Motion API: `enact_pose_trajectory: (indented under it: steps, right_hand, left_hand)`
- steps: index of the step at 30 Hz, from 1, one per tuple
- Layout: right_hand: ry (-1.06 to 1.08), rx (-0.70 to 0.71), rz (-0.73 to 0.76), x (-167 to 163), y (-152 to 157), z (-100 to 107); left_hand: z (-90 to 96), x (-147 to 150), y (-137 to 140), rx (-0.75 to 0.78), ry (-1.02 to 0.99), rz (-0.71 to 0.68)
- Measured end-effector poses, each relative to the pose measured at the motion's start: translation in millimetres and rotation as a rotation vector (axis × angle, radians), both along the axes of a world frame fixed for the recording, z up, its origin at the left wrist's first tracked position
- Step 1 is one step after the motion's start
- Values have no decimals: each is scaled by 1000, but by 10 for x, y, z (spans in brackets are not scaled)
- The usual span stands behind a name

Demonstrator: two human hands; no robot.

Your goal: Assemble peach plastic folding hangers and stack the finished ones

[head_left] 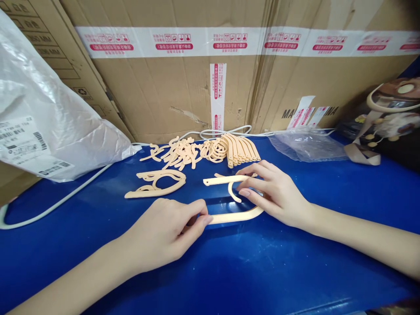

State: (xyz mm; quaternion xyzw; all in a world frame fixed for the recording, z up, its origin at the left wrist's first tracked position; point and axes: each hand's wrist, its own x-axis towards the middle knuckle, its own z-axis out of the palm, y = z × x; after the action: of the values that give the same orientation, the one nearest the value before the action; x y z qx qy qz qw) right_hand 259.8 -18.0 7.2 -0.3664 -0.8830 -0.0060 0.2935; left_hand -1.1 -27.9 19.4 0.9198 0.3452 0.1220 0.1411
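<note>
A cream plastic folding hanger (234, 216) lies low over the blue table, its two arms folded to point left, with a curved hook (233, 192) between them. Its near arm's tip is pinched between the thumb and forefinger of my left hand (173, 225). At the joined end, my right hand (278, 190) grips it, fingers curled over the pivot and hiding it. To the left rests another folded hanger (167, 190). Behind are a row of hanger arms (241, 151), a stack of ring-shaped pieces (213, 150) and a heap of loose hooks (183, 153).
Large cardboard boxes (164, 87) stand along the back of the blue table (229, 271). At the left leans a white plastic parcel bag (59, 109) beside a white cable (59, 208). A clear plastic bag (305, 144) and a dark bag with a strap (387, 118) sit at the right.
</note>
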Motion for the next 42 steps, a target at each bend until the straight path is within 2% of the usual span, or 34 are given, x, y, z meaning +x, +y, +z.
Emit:
enact_pose_trajectory:
  steps: [5,12,19,28,42]
  right_hand:
    - [-15,-49,15,-11,-1,-25]
    - [-103,-112,-11,-1,50,-90]
    - [-89,-203,-20,3,43,-96]
    - [-107,-229,-53,7,54,-94]
    - [-115,-218,-108,-6,40,-73]
  left_hand:
    - [-72,-33,10,240,32,-189]
    - [-23,-9,11,354,170,-314]
    - [-32,-16,26,484,64,-283]
    - [-35,-20,95,631,84,-219]
    - [-46,-45,111,569,133,-251]
